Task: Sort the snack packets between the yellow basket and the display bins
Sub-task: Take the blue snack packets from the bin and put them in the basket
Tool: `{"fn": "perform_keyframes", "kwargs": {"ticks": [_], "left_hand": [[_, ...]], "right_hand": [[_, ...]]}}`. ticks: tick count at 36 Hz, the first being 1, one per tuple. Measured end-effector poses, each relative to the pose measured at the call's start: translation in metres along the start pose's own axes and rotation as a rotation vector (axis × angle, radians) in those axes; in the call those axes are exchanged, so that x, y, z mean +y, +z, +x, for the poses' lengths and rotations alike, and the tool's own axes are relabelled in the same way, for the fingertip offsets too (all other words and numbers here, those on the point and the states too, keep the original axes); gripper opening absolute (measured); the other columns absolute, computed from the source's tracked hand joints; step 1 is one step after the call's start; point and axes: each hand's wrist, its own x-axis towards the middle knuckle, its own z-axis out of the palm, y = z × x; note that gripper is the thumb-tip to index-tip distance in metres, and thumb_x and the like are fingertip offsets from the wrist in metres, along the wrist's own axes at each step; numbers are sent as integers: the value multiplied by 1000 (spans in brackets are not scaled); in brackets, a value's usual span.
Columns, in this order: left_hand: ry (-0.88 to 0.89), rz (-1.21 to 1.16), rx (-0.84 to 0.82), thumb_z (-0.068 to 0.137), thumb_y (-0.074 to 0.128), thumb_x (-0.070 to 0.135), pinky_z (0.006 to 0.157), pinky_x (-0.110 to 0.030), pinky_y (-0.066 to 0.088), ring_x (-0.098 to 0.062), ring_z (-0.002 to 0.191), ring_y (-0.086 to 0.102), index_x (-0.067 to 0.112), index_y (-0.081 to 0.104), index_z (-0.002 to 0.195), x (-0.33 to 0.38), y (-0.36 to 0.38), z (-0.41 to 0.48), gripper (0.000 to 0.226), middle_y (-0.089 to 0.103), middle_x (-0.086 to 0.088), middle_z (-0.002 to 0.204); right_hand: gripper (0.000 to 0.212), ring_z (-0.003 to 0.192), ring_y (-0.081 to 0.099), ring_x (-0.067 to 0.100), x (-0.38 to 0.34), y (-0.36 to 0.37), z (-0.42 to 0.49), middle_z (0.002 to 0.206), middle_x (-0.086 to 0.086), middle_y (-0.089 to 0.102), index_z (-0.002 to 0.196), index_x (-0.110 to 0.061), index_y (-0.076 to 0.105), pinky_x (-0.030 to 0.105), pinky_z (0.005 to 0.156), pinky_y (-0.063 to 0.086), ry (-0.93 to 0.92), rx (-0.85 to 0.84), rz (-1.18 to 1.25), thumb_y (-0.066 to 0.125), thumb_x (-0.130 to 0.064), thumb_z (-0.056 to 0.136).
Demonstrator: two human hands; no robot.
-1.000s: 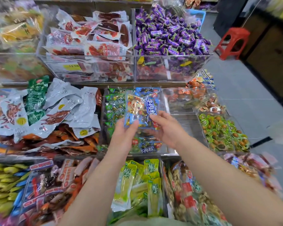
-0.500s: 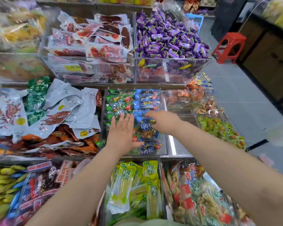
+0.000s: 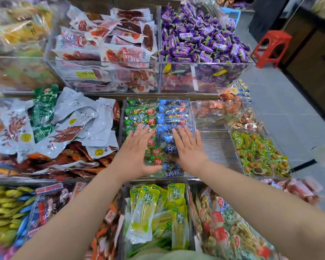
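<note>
Left hand (image 3: 137, 149) and right hand (image 3: 189, 149) rest flat, gripping nothing, on green packets (image 3: 139, 112) and blue packets (image 3: 174, 109) already rowed in their display bin (image 3: 150, 178); yellow basket unseen, remainder unclear

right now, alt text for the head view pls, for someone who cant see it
Both the left hand and the right hand lie open, fingers straight, over green packets and blue packets in a clear display bin. Other snack bins surround it, and a red stool stands on the floor beyond.
</note>
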Motion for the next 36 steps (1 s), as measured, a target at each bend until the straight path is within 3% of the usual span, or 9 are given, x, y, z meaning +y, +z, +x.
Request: {"fn": "perform_keyframes", "kwargs": {"ticks": [4,11,20,22,24,27,30,32,36], "left_hand": [[154,195,9,57,85,52,113,-53,15,-37,141,23,-2,59,110,-5,-19,-27,80,42,-22,144],[271,241,19,64,87,7,94,-69,38,-52,122,48,8,63,66,1,-22,-34,24,63,-23,122],[261,461,-52,69,85,22,95,-77,23,-34,125,53,20,64,79,15,-5,-14,23,64,-6,127],[262,495,-43,67,86,25,95,-75,21,-31,116,61,20,65,82,11,-3,-14,26,68,-7,115],[247,520,-19,64,87,29,94,-73,28,-29,97,68,17,63,85,7,-2,-16,35,67,-10,96],[131,575,-66,67,81,46,95,-71,35,-27,79,64,13,49,93,1,-3,-19,53,61,-6,83],[-61,619,-258,88,39,66,111,-65,5,-26,106,53,13,42,120,-1,-5,-15,61,55,-2,107],[-100,643,-292,88,25,71,111,-64,-3,-25,113,46,14,32,130,0,-6,-13,71,52,-1,115],[58,706,-126,69,60,76,102,-70,27,-28,109,58,14,59,121,7,-11,-10,81,61,-7,110]], "right_hand": [[106,119,-51,24,4,1,7,153,8,-29,141,-22,-30,44,96,-37,-52,-47,-34,52,-58,85],[101,120,-48,28,7,-1,25,139,8,-45,146,-23,-22,50,105,-24,-121,-95,-105,50,-60,86],[98,132,-39,28,2,-15,12,155,13,-21,150,-19,-10,52,110,-16,-121,-59,25,55,-54,85],[79,144,1,33,-1,-22,-4,151,14,13,145,-10,29,54,114,11,-124,157,198,68,-30,80],[47,112,41,33,0,-22,-18,120,13,42,115,-3,60,49,92,43,-138,405,328,71,-9,69],[28,94,58,29,-6,-19,-31,102,8,60,111,-10,61,38,77,51,-153,142,476,60,-14,83],[39,105,58,27,-20,-10,-27,118,7,61,130,-15,50,35,85,48,-118,-146,544,52,-29,94],[31,106,58,30,-30,-8,-21,115,12,63,120,-9,56,32,81,44,-129,-171,519,48,-27,96],[24,98,60,35,-50,-4,-10,108,20,64,110,-2,59,35,77,43,-116,-238,454,44,-14,96]]}}
